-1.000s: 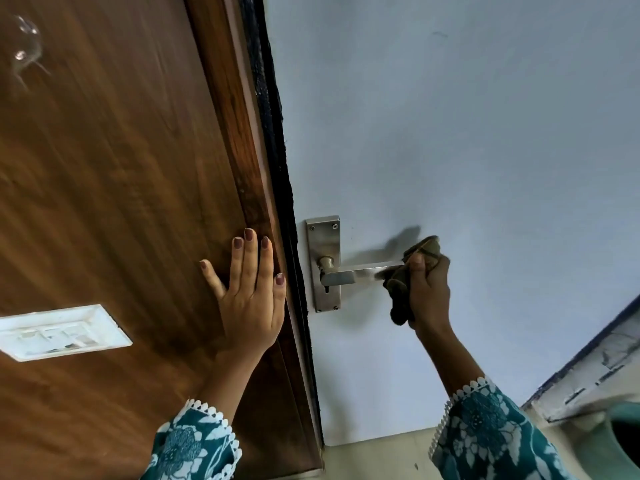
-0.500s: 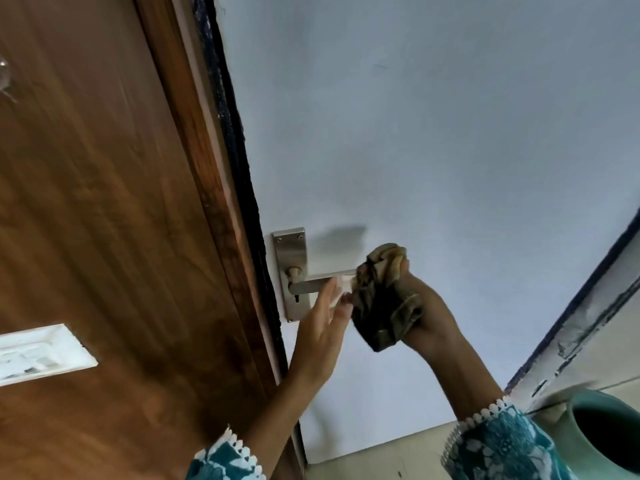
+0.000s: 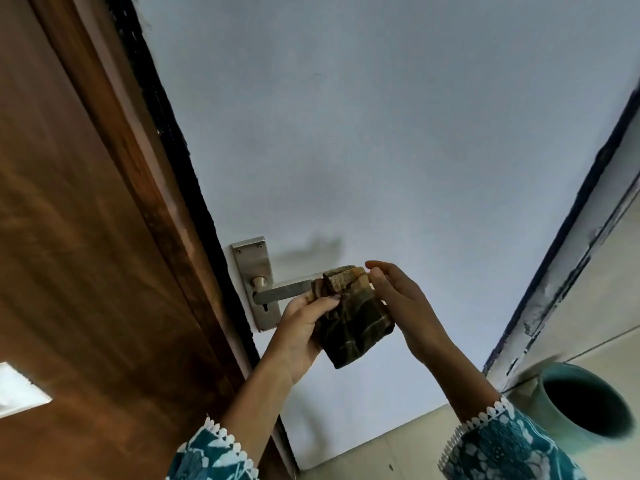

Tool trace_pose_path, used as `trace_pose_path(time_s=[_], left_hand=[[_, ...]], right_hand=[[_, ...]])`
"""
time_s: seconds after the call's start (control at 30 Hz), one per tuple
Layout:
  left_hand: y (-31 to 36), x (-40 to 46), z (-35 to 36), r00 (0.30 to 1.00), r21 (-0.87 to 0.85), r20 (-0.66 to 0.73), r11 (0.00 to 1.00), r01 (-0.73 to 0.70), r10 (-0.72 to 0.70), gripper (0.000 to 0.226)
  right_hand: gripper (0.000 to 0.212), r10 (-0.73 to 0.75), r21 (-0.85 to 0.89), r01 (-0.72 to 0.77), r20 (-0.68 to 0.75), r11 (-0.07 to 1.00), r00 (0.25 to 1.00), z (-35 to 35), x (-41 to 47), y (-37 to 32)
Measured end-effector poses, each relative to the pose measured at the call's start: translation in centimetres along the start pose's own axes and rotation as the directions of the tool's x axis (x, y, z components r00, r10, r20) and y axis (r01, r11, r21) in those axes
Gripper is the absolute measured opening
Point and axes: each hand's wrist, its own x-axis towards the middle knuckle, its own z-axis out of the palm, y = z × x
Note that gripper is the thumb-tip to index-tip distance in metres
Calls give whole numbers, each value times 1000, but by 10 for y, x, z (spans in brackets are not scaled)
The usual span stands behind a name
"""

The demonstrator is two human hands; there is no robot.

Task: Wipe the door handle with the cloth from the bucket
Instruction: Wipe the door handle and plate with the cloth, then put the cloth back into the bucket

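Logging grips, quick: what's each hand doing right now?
Left hand: closed on the cloth.
Right hand: open, fingers at the cloth's top edge, near the handle.

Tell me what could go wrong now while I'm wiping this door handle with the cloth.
The cloth is bunched over only the lever's free end, so the door handle near its backplate may go unwiped. The left hand grips one edge and the right hand looks loose, so the cloth could slip.
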Motion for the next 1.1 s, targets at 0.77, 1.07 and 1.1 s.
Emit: trace_pose_path(time_s=[0.77, 1.07, 1.1], left_hand=[[-106, 77, 207, 988, 325, 85, 941, 94, -128, 17], [-217, 107, 376, 944, 327, 178, 921, 209, -278, 18], [-226, 112, 385, 940, 322, 163, 917, 237, -300, 19]], right_hand=[[39, 269, 316, -248, -25, 916, 963, -250, -42, 37], [18, 345, 304, -262, -265, 916, 900, -466, -87, 60], [19, 366, 294, -281, -292, 914, 884, -484, -88, 66]])
